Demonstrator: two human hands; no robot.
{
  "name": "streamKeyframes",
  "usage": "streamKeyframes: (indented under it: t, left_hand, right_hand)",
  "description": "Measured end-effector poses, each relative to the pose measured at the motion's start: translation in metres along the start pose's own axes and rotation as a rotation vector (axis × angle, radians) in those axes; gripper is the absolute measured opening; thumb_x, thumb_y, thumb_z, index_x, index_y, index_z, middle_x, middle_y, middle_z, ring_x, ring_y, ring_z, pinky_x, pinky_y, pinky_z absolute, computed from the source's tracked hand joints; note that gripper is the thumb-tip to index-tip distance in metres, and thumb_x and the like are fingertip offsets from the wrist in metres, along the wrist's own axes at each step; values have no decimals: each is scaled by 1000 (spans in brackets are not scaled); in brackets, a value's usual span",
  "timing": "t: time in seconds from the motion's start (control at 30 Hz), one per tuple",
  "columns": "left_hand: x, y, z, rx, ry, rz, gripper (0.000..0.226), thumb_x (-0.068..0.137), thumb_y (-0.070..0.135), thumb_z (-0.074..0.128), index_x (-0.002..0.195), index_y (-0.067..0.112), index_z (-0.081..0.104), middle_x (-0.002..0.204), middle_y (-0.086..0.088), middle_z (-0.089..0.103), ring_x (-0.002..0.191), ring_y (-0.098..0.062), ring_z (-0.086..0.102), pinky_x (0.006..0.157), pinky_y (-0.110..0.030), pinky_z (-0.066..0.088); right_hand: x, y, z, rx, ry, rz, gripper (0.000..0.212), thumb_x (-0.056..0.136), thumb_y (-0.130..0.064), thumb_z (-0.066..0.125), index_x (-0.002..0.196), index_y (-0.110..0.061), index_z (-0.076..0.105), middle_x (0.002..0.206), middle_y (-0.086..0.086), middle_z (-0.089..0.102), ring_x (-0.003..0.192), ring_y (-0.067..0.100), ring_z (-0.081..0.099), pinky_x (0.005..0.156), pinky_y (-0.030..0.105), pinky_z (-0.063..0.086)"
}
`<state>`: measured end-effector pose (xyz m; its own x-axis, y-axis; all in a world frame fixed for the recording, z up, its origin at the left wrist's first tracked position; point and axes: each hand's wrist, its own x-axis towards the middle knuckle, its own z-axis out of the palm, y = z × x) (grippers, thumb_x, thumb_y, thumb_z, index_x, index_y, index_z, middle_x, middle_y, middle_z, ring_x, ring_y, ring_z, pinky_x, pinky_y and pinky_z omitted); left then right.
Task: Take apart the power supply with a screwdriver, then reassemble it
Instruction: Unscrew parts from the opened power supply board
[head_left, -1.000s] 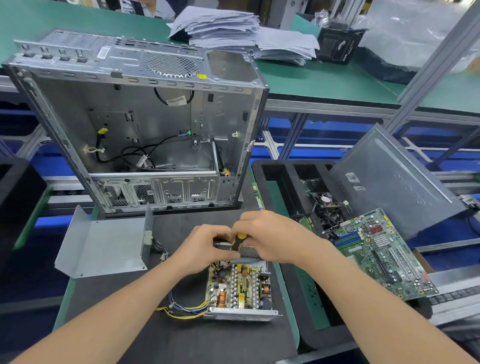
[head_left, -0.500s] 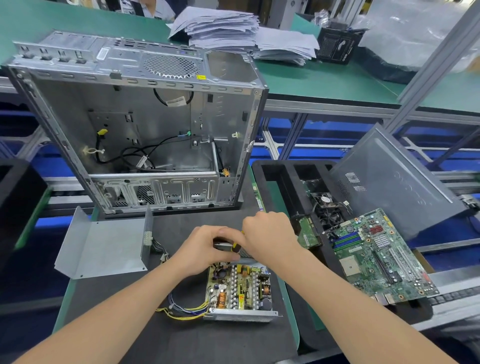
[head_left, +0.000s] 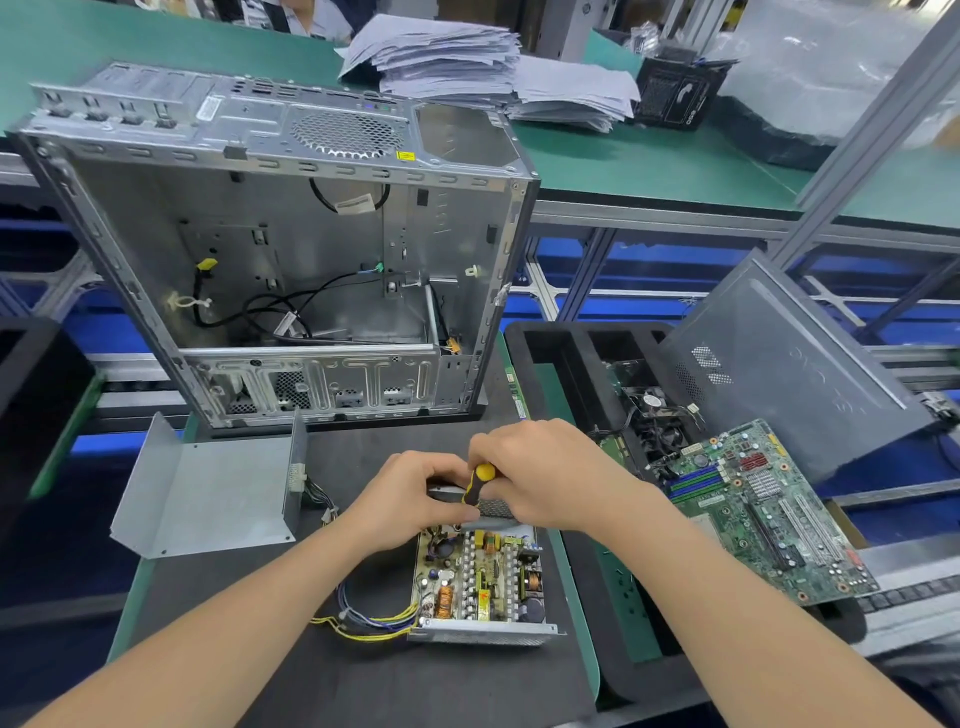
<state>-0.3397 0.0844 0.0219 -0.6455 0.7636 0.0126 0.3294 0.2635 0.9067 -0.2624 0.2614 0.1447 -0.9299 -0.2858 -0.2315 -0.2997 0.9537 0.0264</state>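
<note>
Our right hand (head_left: 545, 478) grips the screwdriver (head_left: 478, 480) at the far end of the open power supply (head_left: 480, 582) on the counter (head_left: 363, 686). Our left hand (head_left: 410, 499) holds its far wall. The cover (head_left: 208, 493) lies left.

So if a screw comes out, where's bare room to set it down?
Bare mat lies in front of the power supply, and left of its wires, below the cover. A narrower strip runs between the case and the left hand. The tray on the right is crowded with the motherboard and panel.
</note>
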Motion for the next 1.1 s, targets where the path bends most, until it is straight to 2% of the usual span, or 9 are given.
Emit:
streamKeyframes:
  t: [0.2,0.33,0.53,0.6,0.67,0.73,0.8,0.97,1.1]
  left_hand:
    - [-1,2,0,-1,1,-18,23,80,28,88,98,39,76,97,14,77,95,-10,71,89,-46,57]
    - [-1,4,0,-49,3,6,24,79,22,89,94,38,79,104,13,78,102,-11,73,96,-45,56]
    - [-2,8,1,-60,2,-7,30,81,21,88,103,39,79,109,15,78,104,-8,73,96,-38,56]
    - [-3,9,0,-62,11,-12,30,80,19,89,97,42,78,101,16,78,97,-2,72,89,-31,56]
    - [-4,9,-1,-42,30,-11,29,79,21,89,90,44,75,90,18,76,85,5,67,77,-21,50]
    - [-5,10,0,-39,32,-3,27,80,21,89,86,42,73,88,16,75,83,5,65,76,-19,48]
    - [-4,10,0,-24,21,1,27,80,22,88,83,42,70,89,15,74,85,1,66,79,-23,50]
    - [-4,10,-2,-34,-9,-5,26,82,24,87,88,44,71,97,12,76,97,-9,71,89,-35,54]
    - [-5,4,-7,-106,-81,-36,35,83,8,78,108,34,76,109,8,77,107,-13,71,95,-35,54]
  right_hand:
    - [7,-10,11,-78,94,122,47,105,-61,41,85,-18,46,70,-1,42,71,30,56,59,34,29]
    - [17,-15,23,-167,148,248,65,107,-62,34,61,-17,36,57,0,34,51,24,39,50,30,17]
    - [11,-15,21,-235,260,215,76,95,-67,64,59,-18,18,47,-2,23,35,18,31,46,22,16]
    - [7,-10,22,-143,258,184,66,100,-72,46,61,-20,36,54,-3,37,45,23,42,48,27,23]
    - [1,-1,21,75,183,95,44,101,-66,46,92,-24,59,82,-6,58,71,22,59,58,34,39]
    - [-4,5,14,172,71,-40,23,101,-43,59,120,-30,59,110,-9,59,92,20,62,72,39,51]
    - [-6,9,12,174,-39,-91,26,102,-22,59,127,-29,62,120,-6,56,100,22,62,80,46,54]
    - [-1,4,14,139,-67,-28,25,105,-21,56,128,-24,66,113,0,56,102,26,62,83,48,54]
    - [1,0,14,0,10,54,42,104,-59,48,106,-19,59,96,2,65,92,29,65,71,38,48]
